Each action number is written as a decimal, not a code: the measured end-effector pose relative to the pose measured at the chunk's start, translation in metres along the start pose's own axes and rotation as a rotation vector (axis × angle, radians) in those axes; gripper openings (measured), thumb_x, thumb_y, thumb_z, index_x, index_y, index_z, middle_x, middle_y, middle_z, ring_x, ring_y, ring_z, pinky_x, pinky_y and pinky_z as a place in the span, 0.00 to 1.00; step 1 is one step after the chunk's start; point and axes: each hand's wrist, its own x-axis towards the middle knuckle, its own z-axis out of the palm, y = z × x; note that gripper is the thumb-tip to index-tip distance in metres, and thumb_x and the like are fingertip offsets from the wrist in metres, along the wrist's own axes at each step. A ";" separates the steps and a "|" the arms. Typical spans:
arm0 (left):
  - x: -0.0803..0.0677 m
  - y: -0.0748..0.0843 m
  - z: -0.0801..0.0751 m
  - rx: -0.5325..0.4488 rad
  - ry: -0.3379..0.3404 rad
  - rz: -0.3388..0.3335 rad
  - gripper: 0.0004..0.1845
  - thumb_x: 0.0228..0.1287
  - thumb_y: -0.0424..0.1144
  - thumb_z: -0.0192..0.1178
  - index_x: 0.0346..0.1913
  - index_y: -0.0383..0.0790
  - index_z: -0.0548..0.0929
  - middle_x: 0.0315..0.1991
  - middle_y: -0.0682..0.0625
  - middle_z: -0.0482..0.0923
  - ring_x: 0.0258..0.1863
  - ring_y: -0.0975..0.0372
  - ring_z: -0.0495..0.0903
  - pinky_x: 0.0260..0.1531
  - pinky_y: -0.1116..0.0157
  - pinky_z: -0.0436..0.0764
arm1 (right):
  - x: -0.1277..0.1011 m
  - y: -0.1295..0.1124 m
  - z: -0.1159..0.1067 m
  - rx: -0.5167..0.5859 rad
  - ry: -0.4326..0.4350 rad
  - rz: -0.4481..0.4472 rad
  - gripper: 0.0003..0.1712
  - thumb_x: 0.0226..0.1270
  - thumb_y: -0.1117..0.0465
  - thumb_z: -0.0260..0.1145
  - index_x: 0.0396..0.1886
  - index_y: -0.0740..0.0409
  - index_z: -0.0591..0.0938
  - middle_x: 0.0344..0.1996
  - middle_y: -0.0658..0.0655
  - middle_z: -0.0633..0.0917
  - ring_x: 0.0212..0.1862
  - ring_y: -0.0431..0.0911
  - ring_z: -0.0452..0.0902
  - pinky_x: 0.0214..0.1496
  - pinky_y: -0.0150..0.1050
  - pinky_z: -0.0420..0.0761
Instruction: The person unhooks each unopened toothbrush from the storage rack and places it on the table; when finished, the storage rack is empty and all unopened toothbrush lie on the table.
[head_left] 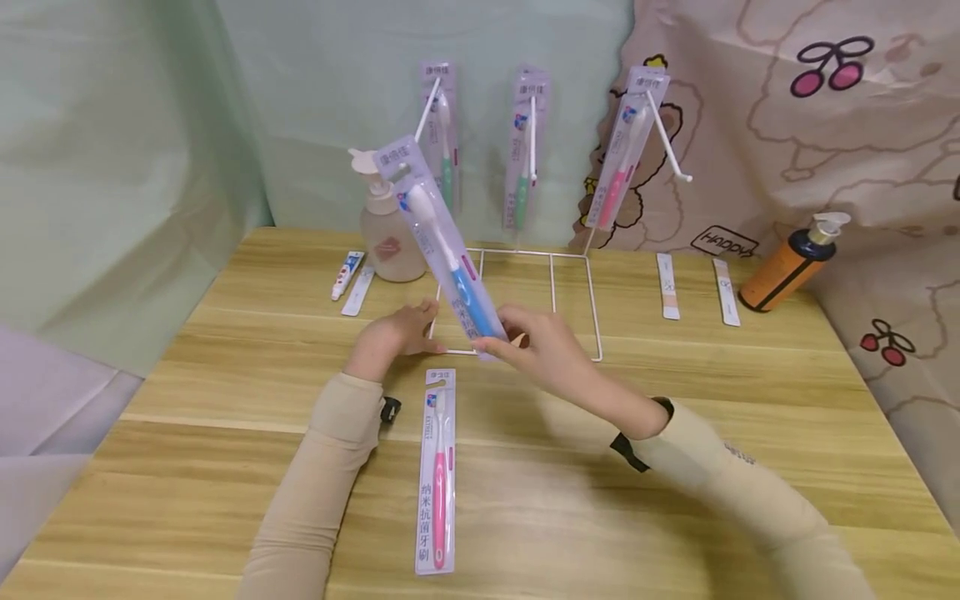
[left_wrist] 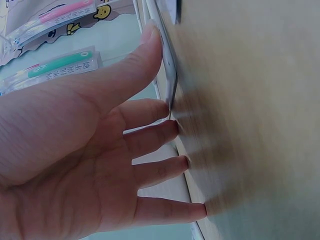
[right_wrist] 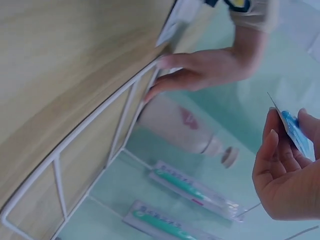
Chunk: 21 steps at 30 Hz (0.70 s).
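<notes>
My right hand (head_left: 546, 346) pinches the lower end of a packaged toothbrush with a blue handle (head_left: 467, 292), held tilted above the wire rack. The top of this package overlaps the tip of the rack's left hook (head_left: 427, 108) in the head view. At the front left corner of the white wire display rack (head_left: 576, 255), my left hand (head_left: 399, 335) rests with thumb and fingertips down at the base. In the left wrist view its thumb (left_wrist: 145, 55) lies along the wire and the fingers are spread, fairly straight. A packaged pink toothbrush (head_left: 440, 500) lies on the table in front.
Packaged toothbrushes (head_left: 525, 158) hang on the rack. Behind the left hand stand a pump bottle (head_left: 393, 242), a toothpaste tube (head_left: 347, 275) and a small white packet (head_left: 357, 292). Two slim packets (head_left: 667, 287) lie on the right, near an orange-and-black pump bottle (head_left: 783, 271).
</notes>
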 end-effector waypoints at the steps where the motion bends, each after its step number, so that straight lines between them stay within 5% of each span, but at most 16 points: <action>1: 0.000 0.000 0.000 0.005 0.000 -0.001 0.45 0.65 0.52 0.55 0.73 0.33 0.42 0.73 0.38 0.37 0.71 0.40 0.40 0.69 0.45 0.47 | -0.002 -0.003 0.000 0.010 -0.004 0.002 0.11 0.59 0.55 0.68 0.37 0.56 0.84 0.35 0.52 0.86 0.27 0.39 0.78 0.25 0.32 0.79; 21: -0.001 0.000 0.000 0.002 -0.003 0.007 0.45 0.65 0.51 0.54 0.72 0.33 0.41 0.73 0.38 0.37 0.71 0.40 0.39 0.69 0.46 0.46 | -0.024 -0.019 0.003 0.113 0.050 0.016 0.10 0.58 0.56 0.69 0.38 0.56 0.83 0.34 0.49 0.87 0.29 0.38 0.76 0.31 0.33 0.80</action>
